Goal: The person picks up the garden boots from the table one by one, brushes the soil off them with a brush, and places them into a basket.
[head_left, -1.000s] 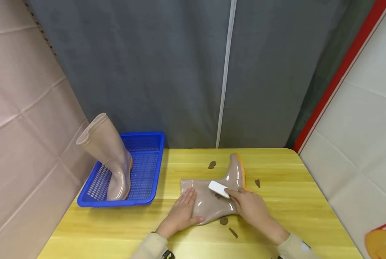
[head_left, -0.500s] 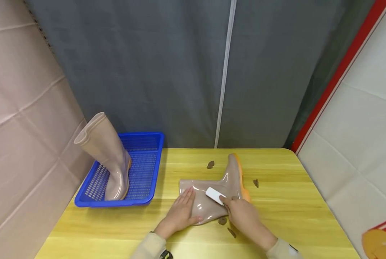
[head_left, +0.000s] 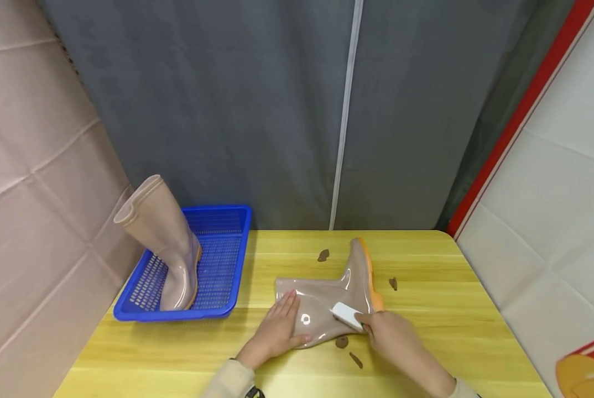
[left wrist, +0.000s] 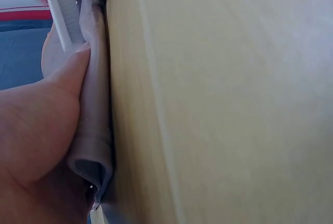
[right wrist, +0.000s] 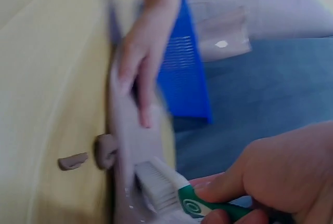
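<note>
A glossy taupe rain boot (head_left: 322, 301) with an orange sole lies on its side on the wooden table, its toe pointing to the back. My left hand (head_left: 275, 327) rests on the boot's shaft near the opening, fingers straight and thumb spread. With my right hand (head_left: 395, 338) I grip a scrub brush (head_left: 347, 316). The right wrist view shows its green-and-white handle (right wrist: 195, 200) and its white bristles (right wrist: 156, 185) against the boot. Brown mud-like clumps (head_left: 342, 341) lie around the boot, one of them close to its near edge.
A blue plastic basket (head_left: 248, 237) stands at the table's left. In it a matching boot (head_left: 165, 232) leans upright, its shaft rising past the rim. More brown pieces (head_left: 323, 255) lie behind the boot and right of its sole (head_left: 393, 283). A grey curtain (head_left: 217, 110) hangs behind the table.
The brush in my right hand has moved toward me over the boot, then right toward the heel. A brown spot seen beside the brush earlier no longer shows. My left hand stays put.
</note>
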Tool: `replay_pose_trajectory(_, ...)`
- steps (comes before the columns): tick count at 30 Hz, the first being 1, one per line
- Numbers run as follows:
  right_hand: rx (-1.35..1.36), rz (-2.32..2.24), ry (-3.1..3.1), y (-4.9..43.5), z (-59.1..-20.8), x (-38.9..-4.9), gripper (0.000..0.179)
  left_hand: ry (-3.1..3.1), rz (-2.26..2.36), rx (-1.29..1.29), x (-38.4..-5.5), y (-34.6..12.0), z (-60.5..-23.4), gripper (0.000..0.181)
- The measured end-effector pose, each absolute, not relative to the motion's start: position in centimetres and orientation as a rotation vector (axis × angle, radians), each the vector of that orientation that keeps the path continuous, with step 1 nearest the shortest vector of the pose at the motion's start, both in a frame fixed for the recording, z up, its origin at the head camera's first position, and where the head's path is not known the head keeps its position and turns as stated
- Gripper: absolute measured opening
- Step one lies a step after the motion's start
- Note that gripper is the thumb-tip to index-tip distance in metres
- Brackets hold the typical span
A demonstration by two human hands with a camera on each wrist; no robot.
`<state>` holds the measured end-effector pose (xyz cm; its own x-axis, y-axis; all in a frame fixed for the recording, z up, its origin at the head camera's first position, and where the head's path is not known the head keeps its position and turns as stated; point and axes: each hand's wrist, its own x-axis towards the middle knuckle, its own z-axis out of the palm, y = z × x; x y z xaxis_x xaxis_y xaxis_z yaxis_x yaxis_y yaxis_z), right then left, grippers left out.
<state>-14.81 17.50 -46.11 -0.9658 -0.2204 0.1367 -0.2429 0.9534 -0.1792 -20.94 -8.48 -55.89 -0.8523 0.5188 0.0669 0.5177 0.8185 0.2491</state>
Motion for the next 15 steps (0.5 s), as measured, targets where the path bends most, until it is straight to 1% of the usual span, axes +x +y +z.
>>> replay_pose_trajectory(3, 0.323, 0.296, -3.015, 17.4, -46.1, -14.7, 0.026, 3.004, 0.417, 0.844, -21.0, -8.9, -55.8, 0.099)
replay_pose_trajectory(6, 0.32, 0.274, -2.983, 16.6, -47.2, -15.6, 0.027, 3.005, 0.429, 0.845, -20.9, -9.1, -55.7, 0.099)
replay_pose_trajectory(11, 0.401, 0.192, -2.862, 15.0, -49.4, -17.3, 0.027, 2.997, 0.444, 0.849, -20.6, -8.9, -55.7, 0.1)
replay_pose_trajectory(15, 0.421, 0.209, -2.796, 14.6, -49.7, -17.6, 0.027, 3.007, 0.392, 0.845, -20.6, -8.7, -55.6, 0.1)
